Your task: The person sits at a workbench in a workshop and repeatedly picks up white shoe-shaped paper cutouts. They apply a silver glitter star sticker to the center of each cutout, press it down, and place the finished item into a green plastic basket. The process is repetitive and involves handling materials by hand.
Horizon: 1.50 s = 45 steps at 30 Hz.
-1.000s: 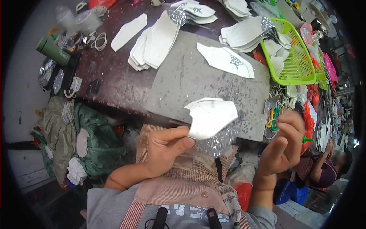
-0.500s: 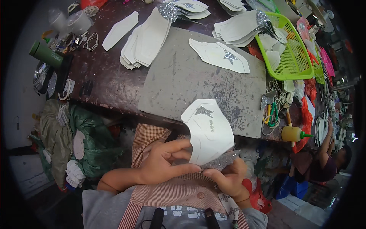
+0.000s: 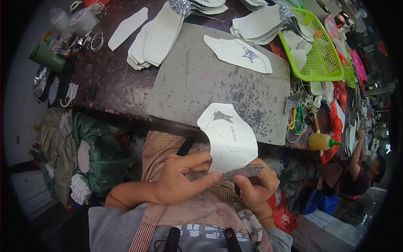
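Between my hands, over my lap at the table's front edge, is a white shoe upper piece [image 3: 233, 140] with a silver star and printed marks. It curves upward, and a silver glitter piece [image 3: 245, 171] runs along its lower edge. My left hand [image 3: 182, 178] pinches the lower left corner, the thumb at the end of the glitter piece. With the thumb on the glitter and the fingers behind, my right hand [image 3: 257, 185] grips the other end. Whether the glitter piece is joined to the white one I cannot tell. Another white shoe upper piece [image 3: 239, 53] with a star lies flat beyond.
A grey work board [image 3: 184, 84] covers part of the dark table. Stacked white pieces [image 3: 161, 40] lie at the back. On the right are a green basket [image 3: 308, 77], scissors [image 3: 299, 122] and a yellow glue bottle [image 3: 320, 142]. Another person [image 3: 357, 176] sits far right.
My right thumb and fingers have shifted along the glitter piece, which now shows more clearly and lies flatter. The table scene sits slightly higher in view. My left hand keeps its pinch.
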### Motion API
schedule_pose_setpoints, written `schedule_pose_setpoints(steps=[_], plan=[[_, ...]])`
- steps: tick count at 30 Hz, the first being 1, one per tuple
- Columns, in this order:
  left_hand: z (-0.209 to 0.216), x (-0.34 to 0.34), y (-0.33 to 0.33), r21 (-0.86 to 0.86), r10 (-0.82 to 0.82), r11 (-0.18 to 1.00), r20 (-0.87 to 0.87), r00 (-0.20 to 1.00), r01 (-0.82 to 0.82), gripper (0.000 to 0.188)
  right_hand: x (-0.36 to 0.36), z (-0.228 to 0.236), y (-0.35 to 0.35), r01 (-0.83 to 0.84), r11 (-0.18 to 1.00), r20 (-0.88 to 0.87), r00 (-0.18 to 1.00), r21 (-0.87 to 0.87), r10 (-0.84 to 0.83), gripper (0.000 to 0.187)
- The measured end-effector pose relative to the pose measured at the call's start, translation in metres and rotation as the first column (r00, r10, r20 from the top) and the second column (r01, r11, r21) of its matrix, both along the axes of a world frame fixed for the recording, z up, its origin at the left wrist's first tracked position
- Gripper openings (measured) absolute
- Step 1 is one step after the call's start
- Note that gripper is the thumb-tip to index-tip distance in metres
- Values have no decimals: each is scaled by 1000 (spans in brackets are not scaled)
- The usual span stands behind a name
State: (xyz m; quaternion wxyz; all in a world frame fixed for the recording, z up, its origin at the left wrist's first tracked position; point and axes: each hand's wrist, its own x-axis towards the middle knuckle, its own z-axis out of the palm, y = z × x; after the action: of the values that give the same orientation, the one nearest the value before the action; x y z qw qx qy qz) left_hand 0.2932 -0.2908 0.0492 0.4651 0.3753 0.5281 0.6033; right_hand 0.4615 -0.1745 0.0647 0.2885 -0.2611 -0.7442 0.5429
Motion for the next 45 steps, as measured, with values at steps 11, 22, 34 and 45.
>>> schedule_pose_setpoints(steps=[11,22,34,45], plan=[[-7,-10,9,-74,-78,989,494,866,131,48,-4,-5,1,-157,930,20,985,-332,174,20],[2,-5,6,-219,111,971,50,993,-97,42,-14,-8,5,-143,986,78,986,-90,151,20],[7,-28,-4,140,162,977,14,987,-162,59,-44,-17,37,-276,961,-111,956,-27,272,14],[-14,-368,256,144,483,864,-507,714,-483,71,-60,-81,105,231,971,-48,971,-54,-234,9]])
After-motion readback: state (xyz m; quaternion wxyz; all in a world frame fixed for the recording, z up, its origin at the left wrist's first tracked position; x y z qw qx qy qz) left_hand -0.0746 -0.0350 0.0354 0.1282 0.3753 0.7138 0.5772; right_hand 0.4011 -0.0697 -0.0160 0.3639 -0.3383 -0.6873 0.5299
